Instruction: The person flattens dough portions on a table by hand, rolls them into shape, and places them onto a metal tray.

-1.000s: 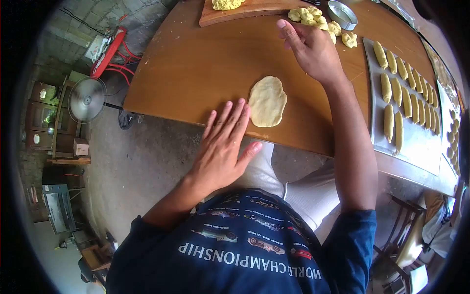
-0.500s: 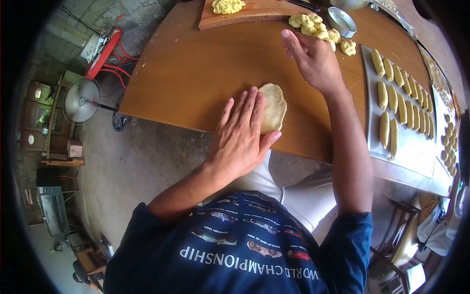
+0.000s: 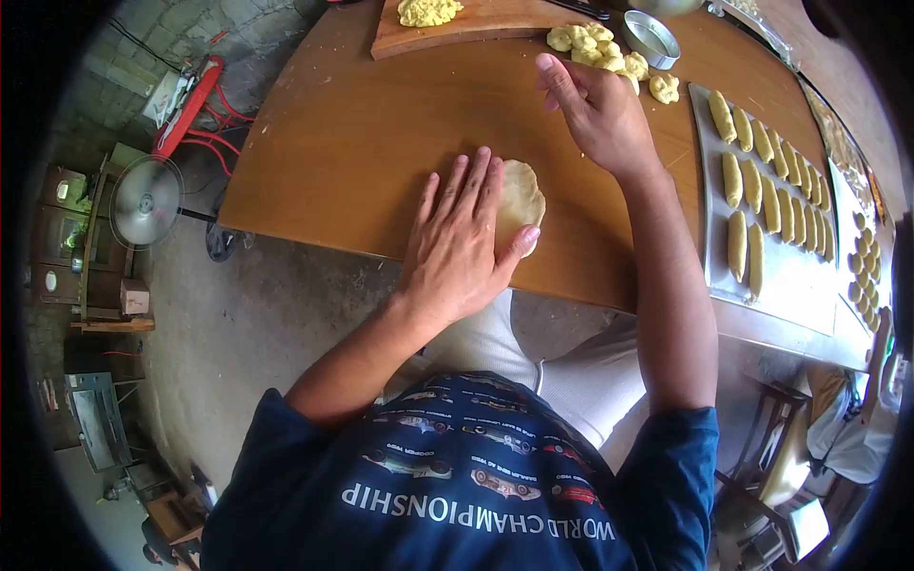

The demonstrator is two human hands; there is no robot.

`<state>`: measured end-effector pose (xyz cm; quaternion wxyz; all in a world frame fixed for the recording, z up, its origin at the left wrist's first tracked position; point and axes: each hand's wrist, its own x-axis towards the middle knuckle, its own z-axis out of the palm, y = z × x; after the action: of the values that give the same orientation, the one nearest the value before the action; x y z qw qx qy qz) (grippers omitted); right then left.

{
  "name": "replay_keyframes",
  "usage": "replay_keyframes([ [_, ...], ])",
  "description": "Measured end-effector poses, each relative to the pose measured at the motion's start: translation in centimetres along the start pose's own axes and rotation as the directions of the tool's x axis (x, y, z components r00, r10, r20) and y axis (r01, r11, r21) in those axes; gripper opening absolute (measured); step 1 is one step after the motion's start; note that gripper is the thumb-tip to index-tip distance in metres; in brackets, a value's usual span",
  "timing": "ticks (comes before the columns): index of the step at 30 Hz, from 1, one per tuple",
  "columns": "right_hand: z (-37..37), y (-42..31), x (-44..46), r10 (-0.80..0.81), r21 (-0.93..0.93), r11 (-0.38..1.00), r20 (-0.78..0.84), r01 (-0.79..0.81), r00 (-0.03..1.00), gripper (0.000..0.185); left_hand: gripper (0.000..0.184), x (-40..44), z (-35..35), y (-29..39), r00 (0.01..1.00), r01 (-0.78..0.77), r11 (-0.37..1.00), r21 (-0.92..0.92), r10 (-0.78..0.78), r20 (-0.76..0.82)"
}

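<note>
A flat oval piece of dough lies near the front edge of the wooden table. My left hand rests palm down, fingers stretched, over the dough's left part, with the thumb across its lower end. Above and to the right, my right hand is raised with its fingers curled in and the thumb out. Whatever it may hold is hidden. Just beyond that hand sits a pile of yellow filling lumps, one lump a little apart.
A metal tray with several dough rolls lies at the right, a second tray of small pieces beyond it. At the back are a wooden board with yellow filling and a round metal ring. A fan stands left.
My left hand has moved right from beside the dough onto it and now covers its left part. My right hand keeps its curled shape. The view has shifted slightly.
</note>
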<state>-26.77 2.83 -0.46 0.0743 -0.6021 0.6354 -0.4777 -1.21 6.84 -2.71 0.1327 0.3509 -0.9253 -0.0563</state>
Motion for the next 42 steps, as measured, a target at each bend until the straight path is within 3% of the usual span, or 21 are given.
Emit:
replay_keyframes([
  [7,-0.1,-0.1,-0.2,0.014,-0.011,1.000,0.009,-0.014,1.000,0.067,0.098,-3.5,0.2,0.6,0.998,-0.053,0.993,-0.102,0.056,0.022],
  [9,-0.2,-0.1,-0.1,0.030,-0.043,0.999,0.039,-0.028,0.999,0.067,0.098,-3.3,-0.3,0.2,0.996,-0.071,0.997,-0.012,0.071,0.051],
  [14,-0.6,-0.7,0.0,0.005,0.042,0.999,0.019,-0.006,1.000,0.068,0.096,-4.5,-0.3,-1.0,0.996,-0.089,0.995,-0.048,0.088,-0.014],
  [16,-0.4,-1.2,-0.3,-0.019,0.050,0.999,0.057,0.016,0.998,0.070,0.086,-5.9,-0.7,-1.6,0.999,-0.048,0.998,-0.033,0.048,0.003],
  [18,-0.6,-2.3,-1.0,-0.041,-0.030,0.998,0.333,0.054,0.942,0.073,0.080,-6.5,-1.0,-2.4,1.000,-0.004,1.000,-0.025,0.003,-0.020],
  [19,-0.4,-3.1,-1.8,-0.049,-0.041,0.997,0.355,0.068,0.934,0.073,0.074,-6.5,-1.0,-2.9,0.999,0.010,1.000,-0.007,-0.010,-0.032],
  [21,0.4,-3.7,-3.5,-0.030,-0.281,0.931,0.578,0.233,0.816,0.097,0.064,-6.0,-1.1,-4.3,0.992,0.056,0.996,-0.073,-0.064,-0.113],
  [22,1.2,-3.1,-3.2,0.009,-0.254,0.941,0.681,0.225,0.732,0.119,0.063,-5.5,-1.4,-5.1,0.987,0.085,0.995,-0.045,-0.090,-0.132],
  [25,1.4,-3.2,-3.4,-0.001,-0.265,0.933,0.673,0.242,0.740,0.114,0.058,-3.4,-2.3,-7.8,0.982,0.116,0.991,-0.061,-0.123,-0.143],
  [27,1.2,-3.3,-2.4,0.011,-0.257,0.934,0.714,0.248,0.700,0.117,0.049,-0.4,-4.7,-9.8,0.983,0.175,0.971,-0.165,-0.182,-0.029],
  [29,1.4,-3.8,-2.2,0.032,-0.247,0.941,0.746,0.231,0.666,0.120,0.042,5.6,-7.5,-12.0,0.974,0.224,0.895,-0.385,-0.197,0.107],
  [31,2.0,-4.5,-2.0,0.039,-0.263,0.928,0.775,0.265,0.631,0.129,0.038,11.1,-7.5,-13.5,0.986,-0.089,0.846,-0.526,-0.001,-0.168],
  [34,2.3,-6.5,-0.8,0.188,-0.365,0.901,0.815,0.233,0.549,0.137,0.031,18.5,-7.4,-14.7,0.997,0.012,0.695,-0.719,-0.059,-0.041],
  [35,2.3,-6.2,-0.8,0.206,-0.380,0.897,0.812,0.226,0.547,0.137,0.030,21.3,-4.3,-16.4,0.929,-0.193,0.868,-0.458,0.012,-0.369],
  [36,2.5,-5.8,-0.9,0.142,-0.333,0.907,0.817,0.256,0.559,0.138,0.029,23.2,-1.5,-17.3,0.760,-0.295,0.949,-0.110,0.163,-0.629],
  [37,2.6,-5.3,-0.8,0.076,-0.284,0.914,0.820,0.289,0.567,0.138,0.031,24.1,2.2,-18.2,0.829,-0.351,0.821,-0.450,0.048,-0.557],
  [39,2.9,-5.5,-0.5,0.105,-0.319,0.905,0.809,0.281,0.578,0.139,0.032,21.4,0.1,-17.5,0.969,-0.140,0.895,-0.424,0.037,-0.243],
  [40,3.0,-5.9,-1.4,0.127,-0.338,0.903,0.799,0.265,0.587,0.140,0.031,20.9,-0.8,-17.0,0.987,-0.069,0.826,-0.560,-0.024,-0.158],
  [41,3.0,-6.1,-1.5,0.143,-0.344,0.905,0.801,0.252,0.581,0.140,0.031,21.2,-1.9,-16.7,0.994,-0.002,0.747,-0.665,-0.070,-0.082],
  [42,2.9,-6.2,-1.2,0.144,-0.344,0.905,0.800,0.249,0.583,0.139,0.031,21.1,-2.3,-16.3,0.986,-0.039,0.746,-0.665,-0.081,-0.148],
])
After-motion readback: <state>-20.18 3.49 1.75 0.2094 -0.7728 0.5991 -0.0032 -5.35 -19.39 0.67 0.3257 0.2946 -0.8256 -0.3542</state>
